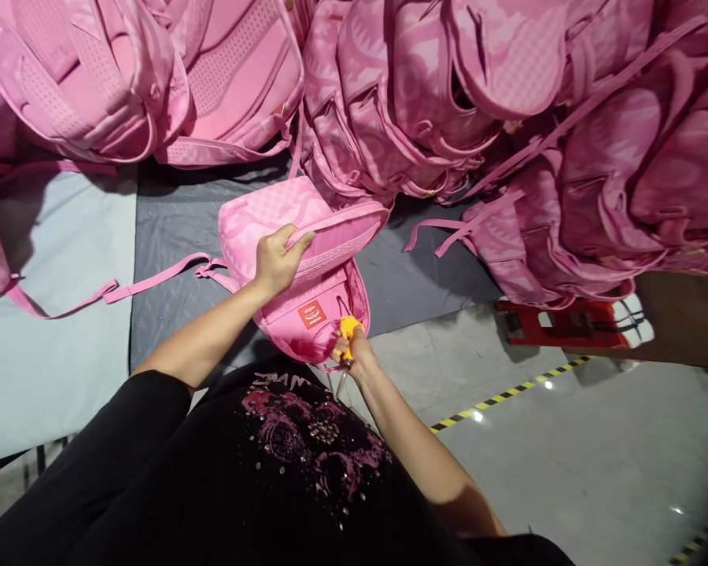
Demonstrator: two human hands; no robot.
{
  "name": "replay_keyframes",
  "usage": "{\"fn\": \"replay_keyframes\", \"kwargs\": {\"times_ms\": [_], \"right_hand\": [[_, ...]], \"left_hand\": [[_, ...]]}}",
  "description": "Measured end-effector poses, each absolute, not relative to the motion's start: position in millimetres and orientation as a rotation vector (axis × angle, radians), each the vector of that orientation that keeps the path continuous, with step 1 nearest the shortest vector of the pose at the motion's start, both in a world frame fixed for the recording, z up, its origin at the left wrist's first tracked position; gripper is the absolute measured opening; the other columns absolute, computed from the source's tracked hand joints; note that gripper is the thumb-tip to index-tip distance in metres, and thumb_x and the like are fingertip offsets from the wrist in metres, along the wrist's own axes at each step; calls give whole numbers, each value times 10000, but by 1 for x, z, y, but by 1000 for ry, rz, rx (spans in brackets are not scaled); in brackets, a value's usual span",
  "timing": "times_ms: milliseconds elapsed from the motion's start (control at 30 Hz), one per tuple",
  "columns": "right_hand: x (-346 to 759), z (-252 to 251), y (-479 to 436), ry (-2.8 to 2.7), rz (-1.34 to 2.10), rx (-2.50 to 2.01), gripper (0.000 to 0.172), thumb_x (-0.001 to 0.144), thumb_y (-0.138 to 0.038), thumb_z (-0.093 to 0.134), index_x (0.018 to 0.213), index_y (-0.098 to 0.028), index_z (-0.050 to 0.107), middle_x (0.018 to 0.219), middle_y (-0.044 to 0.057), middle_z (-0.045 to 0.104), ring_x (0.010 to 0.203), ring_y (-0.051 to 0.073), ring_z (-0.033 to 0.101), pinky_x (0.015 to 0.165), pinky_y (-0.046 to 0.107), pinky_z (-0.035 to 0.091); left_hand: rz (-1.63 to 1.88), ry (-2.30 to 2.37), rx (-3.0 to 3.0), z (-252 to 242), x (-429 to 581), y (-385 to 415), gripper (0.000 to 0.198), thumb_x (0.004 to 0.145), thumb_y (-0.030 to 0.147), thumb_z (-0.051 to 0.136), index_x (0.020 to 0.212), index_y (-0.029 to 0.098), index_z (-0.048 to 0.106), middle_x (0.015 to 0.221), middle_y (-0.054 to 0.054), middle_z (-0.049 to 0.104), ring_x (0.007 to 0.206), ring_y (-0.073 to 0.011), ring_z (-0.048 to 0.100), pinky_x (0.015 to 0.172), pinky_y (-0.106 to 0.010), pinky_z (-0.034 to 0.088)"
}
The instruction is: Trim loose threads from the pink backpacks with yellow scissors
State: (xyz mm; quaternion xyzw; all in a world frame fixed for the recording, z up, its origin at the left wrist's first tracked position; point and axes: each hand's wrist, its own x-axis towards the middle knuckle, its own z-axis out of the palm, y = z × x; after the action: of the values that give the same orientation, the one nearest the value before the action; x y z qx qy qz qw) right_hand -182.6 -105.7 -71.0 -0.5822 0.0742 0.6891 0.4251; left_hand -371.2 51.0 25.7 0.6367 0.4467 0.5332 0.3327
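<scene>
A small pink patterned backpack [271,208] lies unzipped on the dark grey table cover, its opening towards me. My left hand [278,259] is closed on the edge of its raised front panel, thumb on top. Inside, a red-orange label [312,314] shows on the pink lining. At the near rim of the opening, my right hand [354,352] is wrapped round yellow-handled scissors [350,325]; their metal blades point down towards my body. A dark cord loop shows just above the yellow handle. From the bag's left side a pink strap [153,283] trails across the table.
Several pink backpacks [377,118] are piled along the back, more [607,189] at the right. A pale cover [64,314] spreads at the left. Beyond the table's right edge are a red and white object [566,324] and yellow-black floor tape [507,397].
</scene>
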Motion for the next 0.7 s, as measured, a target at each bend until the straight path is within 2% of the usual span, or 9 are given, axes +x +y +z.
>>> {"fn": "replay_keyframes", "kwargs": {"times_ms": [133,333,467,700], "right_hand": [[-210,-90,-74,225,1742,-1373,581,1006,-629,66,756,-230,406,418,-99,268,327,75,245,352,175,285],[-207,-91,-104,170,2125,-1113,465,982,-610,404,872,-184,557,416,-133,247,314,42,101,302,159,169],[-199,-96,-104,122,1978,-1152,479,971,-632,398,885,-191,566,420,-130,247,312,46,138,310,154,180],[-200,-99,-100,35,1986,-1191,485,932,-672,443,928,-203,564,426,-130,279,318,46,140,335,167,237]], "left_hand": [[1375,1092,1685,25,-369,54,557,880,669,526,596,194,461,531,48,383,512,-94,364,527,-258,287],[1487,1213,1579,23,-387,79,625,842,749,505,574,211,333,552,48,284,538,-103,291,521,-278,258],[1468,1246,1573,21,-389,85,635,836,768,488,578,212,323,565,41,286,554,-110,294,535,-286,264],[1438,1239,1603,22,-384,82,625,845,761,481,584,214,330,567,39,296,560,-114,306,544,-290,266]]}}
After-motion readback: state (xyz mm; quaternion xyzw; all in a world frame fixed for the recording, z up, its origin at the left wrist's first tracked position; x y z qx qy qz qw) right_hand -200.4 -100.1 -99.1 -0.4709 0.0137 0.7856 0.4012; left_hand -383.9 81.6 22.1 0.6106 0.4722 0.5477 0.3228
